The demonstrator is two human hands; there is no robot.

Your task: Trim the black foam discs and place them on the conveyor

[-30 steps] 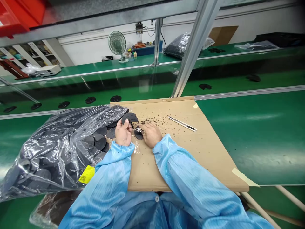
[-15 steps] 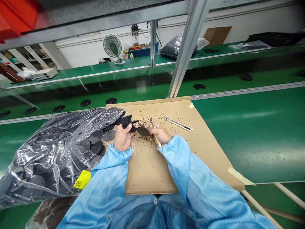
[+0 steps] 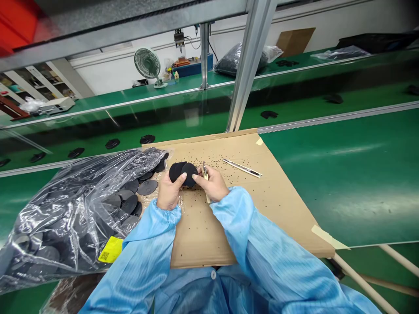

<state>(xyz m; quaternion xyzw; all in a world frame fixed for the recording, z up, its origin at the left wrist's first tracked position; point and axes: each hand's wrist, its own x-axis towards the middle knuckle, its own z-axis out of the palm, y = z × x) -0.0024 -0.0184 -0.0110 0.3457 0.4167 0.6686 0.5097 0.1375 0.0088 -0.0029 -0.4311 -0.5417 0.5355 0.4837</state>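
My left hand (image 3: 169, 191) is closed round several flat black discs (image 3: 177, 171), fanned so that they overlap. The front disc (image 3: 190, 174) faces me, and the thumb of my right hand (image 3: 214, 183) lies on its right edge. Also in my right hand is a pair of small nippers (image 3: 205, 171) with cream handles, its metal jaws pointing up and away. My right fingers behind the disc are partly hidden. Tiny black scraps lie scattered beneath and beyond both hands on a cardboard sheet (image 3: 196, 235).
A clear plastic bag (image 3: 78, 196) full of black discs lies to the left, with loose discs (image 3: 148, 187) spilling from its mouth. On the cardboard at right rests a slim utility knife (image 3: 242, 167). A metal post (image 3: 250, 65) rises behind the cardboard.
The single disc that my right hand held by the nippers has come left against the stack in my left hand. The stack has turned to show its flat faces.
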